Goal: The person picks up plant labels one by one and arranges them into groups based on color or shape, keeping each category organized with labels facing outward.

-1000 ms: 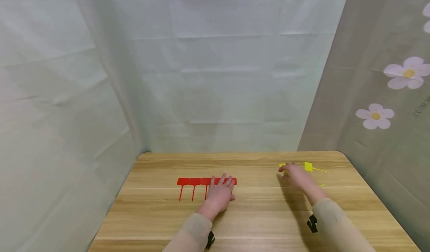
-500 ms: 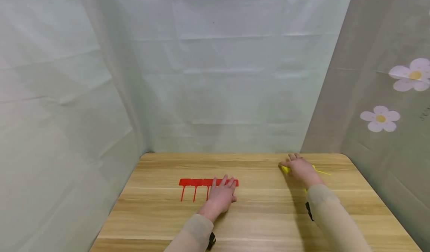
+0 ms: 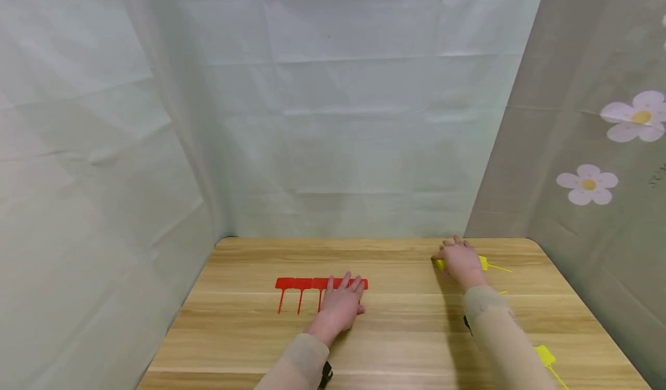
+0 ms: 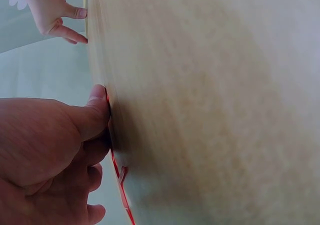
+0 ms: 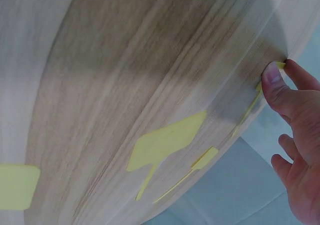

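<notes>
A red strip of joined tags [image 3: 299, 283] lies on the wooden table [image 3: 406, 332], left of centre. My left hand [image 3: 345, 290] lies flat on the strip's right end with its fingers straight; the left wrist view shows the thumb [image 4: 96, 111] against the table beside the red strip [image 4: 121, 177]. My right hand [image 3: 454, 252] rests on loose yellow tags [image 3: 485, 263] near the far right corner. In the right wrist view my thumb [image 5: 273, 80] presses a thin yellow tag tail to the wood, and a larger yellow tag [image 5: 167, 139] lies nearby.
Another yellow tag [image 3: 545, 356] lies near the table's front right edge, beside my right sleeve. Pale cloth walls close in the table at the back and left. A flowered curtain [image 3: 588, 181] hangs on the right.
My right hand has moved back toward the far edge and settled on the yellow tags. A yellow tag by the front right edge has come into view. The left hand stays put.
</notes>
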### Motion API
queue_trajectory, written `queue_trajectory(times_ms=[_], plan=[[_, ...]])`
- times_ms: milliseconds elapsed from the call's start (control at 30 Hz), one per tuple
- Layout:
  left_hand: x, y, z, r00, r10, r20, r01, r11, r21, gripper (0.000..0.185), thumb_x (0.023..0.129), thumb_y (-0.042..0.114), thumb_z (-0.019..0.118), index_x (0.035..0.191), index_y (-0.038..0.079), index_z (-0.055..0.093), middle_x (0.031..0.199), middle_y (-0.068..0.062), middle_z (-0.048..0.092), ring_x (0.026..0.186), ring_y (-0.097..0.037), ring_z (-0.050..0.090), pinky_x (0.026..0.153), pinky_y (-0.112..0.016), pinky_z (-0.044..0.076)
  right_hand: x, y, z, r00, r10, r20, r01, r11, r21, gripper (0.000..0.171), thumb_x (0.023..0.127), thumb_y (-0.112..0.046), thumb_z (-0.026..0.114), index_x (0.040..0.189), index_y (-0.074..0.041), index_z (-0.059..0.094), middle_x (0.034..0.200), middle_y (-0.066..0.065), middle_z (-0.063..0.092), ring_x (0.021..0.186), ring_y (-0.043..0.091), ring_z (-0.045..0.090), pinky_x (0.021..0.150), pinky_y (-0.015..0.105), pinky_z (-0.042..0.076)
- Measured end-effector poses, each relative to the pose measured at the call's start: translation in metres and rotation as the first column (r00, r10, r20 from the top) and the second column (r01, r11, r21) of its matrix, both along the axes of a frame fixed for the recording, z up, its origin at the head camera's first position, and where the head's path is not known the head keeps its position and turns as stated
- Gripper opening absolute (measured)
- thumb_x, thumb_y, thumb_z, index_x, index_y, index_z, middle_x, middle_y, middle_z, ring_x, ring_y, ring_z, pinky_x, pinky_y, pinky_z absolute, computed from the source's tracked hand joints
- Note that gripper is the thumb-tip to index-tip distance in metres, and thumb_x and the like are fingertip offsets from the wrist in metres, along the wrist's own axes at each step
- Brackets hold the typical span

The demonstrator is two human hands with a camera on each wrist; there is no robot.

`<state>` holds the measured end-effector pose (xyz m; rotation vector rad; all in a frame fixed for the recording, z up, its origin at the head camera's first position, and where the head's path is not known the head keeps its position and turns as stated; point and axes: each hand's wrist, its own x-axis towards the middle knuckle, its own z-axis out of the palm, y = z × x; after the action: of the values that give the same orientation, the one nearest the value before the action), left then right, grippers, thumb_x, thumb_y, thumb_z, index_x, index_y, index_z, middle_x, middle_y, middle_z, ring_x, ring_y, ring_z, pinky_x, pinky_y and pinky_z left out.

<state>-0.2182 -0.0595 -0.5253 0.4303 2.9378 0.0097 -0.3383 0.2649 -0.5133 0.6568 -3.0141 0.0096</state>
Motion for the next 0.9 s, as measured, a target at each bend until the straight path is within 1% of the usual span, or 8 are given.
queue_trajectory(times_ms=[200, 367, 467, 633, 900], plan=[[0.0, 0.0, 0.002, 1.0, 0.001, 0.001, -0.001, 1.0, 0.004, 0.066, 0.103, 0.041, 0.069, 0.162, 0.017, 0.051, 0.169, 0.0, 0.042, 0.162, -0.027, 0.026, 0.128, -0.061, 0.019, 0.003, -0.004, 0.001, 0.999, -0.047, -0.008, 0.047, 0.999, 0.006, 0.053, 0.077, 0.004, 0.09, 0.123, -0.019, 0.082, 0.14, 0.025, 0.067, 0.142, 0.061, 0.043, 0.116, 0.072, 0.035], [0.002, 0.0, 0.005, 1.0, -0.001, -0.002, 0.001, 1.0, 0.0, 0.066, 0.103, 0.041, 0.069, 0.162, 0.017, 0.051, 0.169, 0.001, 0.043, 0.162, -0.027, 0.026, 0.128, -0.061, 0.021, 0.007, -0.008, 0.001, 0.997, -0.073, -0.017, 0.073, 0.997, 0.021, 0.05, 0.08, 0.005, 0.088, 0.123, -0.02, 0.083, 0.14, 0.025, 0.066, 0.143, 0.06, 0.043, 0.115, 0.074, 0.035], [0.003, 0.001, 0.006, 1.0, -0.003, -0.001, 0.003, 1.0, 0.001, 0.066, 0.103, 0.041, 0.069, 0.162, 0.017, 0.051, 0.169, 0.001, 0.043, 0.161, -0.027, 0.027, 0.128, -0.061, 0.021, 0.007, -0.01, 0.001, 0.996, -0.085, -0.021, 0.085, 0.996, 0.033, 0.048, 0.083, 0.008, 0.084, 0.123, -0.02, 0.083, 0.141, 0.026, 0.066, 0.143, 0.06, 0.043, 0.115, 0.074, 0.034], [0.003, 0.001, 0.003, 1.0, 0.003, 0.001, -0.003, 1.0, 0.013, 0.066, 0.103, 0.041, 0.069, 0.162, 0.017, 0.05, 0.17, 0.002, 0.042, 0.162, -0.027, 0.026, 0.128, -0.061, 0.02, 0.003, -0.011, -0.002, 0.996, -0.083, -0.038, 0.085, 0.995, 0.05, 0.049, 0.086, 0.01, 0.081, 0.122, -0.022, 0.084, 0.142, 0.027, 0.064, 0.144, 0.059, 0.042, 0.116, 0.074, 0.034], [0.002, 0.0, 0.001, 1.0, 0.006, 0.0, -0.006, 1.0, 0.0, 0.067, 0.103, 0.043, 0.07, 0.162, 0.019, 0.051, 0.169, 0.003, 0.043, 0.162, -0.026, 0.026, 0.128, -0.061, 0.021, 0.002, -0.01, -0.002, 0.994, -0.039, -0.102, 0.042, 0.999, 0.03, 0.045, 0.078, 0.009, 0.087, 0.112, -0.022, 0.086, 0.137, 0.025, 0.068, 0.141, 0.058, 0.047, 0.112, 0.074, 0.038]])
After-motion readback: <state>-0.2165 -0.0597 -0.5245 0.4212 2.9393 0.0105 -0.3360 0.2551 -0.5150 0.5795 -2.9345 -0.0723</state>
